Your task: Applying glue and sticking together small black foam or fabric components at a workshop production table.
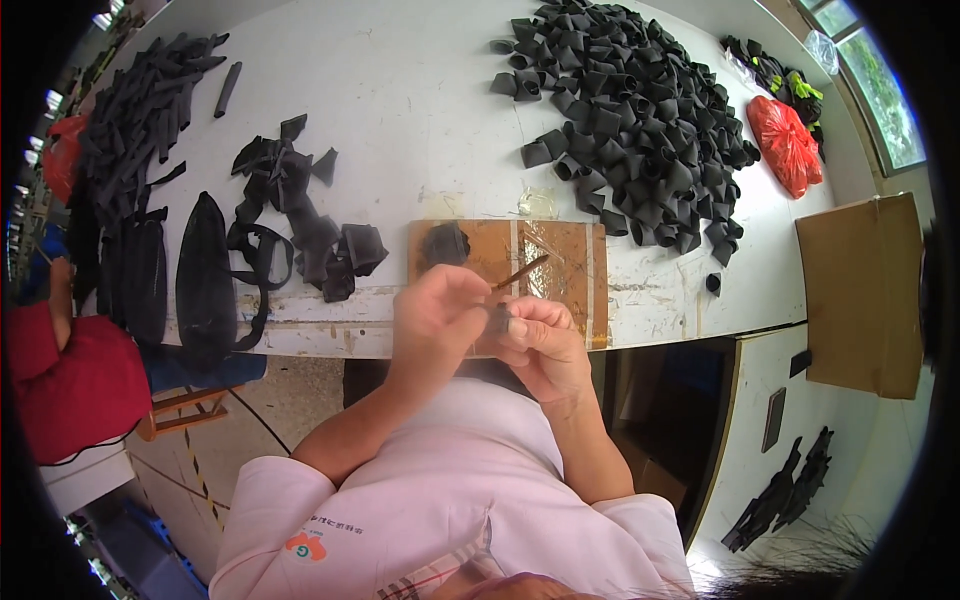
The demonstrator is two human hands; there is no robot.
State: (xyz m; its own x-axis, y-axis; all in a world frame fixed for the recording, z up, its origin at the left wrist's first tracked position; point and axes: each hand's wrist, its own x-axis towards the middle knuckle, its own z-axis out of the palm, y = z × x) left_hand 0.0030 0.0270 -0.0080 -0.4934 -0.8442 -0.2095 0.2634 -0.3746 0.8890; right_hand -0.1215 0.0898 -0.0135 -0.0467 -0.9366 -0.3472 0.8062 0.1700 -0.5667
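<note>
Over the front edge of a brown board [597, 275], my two hands meet close together. My left hand [438, 318] is closed, with a thin brown stick [523, 271] slanting up to the right from its fingertips. The stick's lower end is hidden by the fingers. My right hand [547, 348] pinches a small dark piece [498, 320] between thumb and fingers, and the left fingertips come right up to it. Just beyond my left hand, a dark fabric piece [445, 243] lies on the board.
A large heap of black fabric loops [640, 120] covers the back right of the white table [400, 90]. Black strips [150, 100] pile up at far left, near loose dark scraps [318, 240]. A red bag [785, 145] and cardboard box [865, 295] stand right. Another person's red sleeve [80, 380] shows left.
</note>
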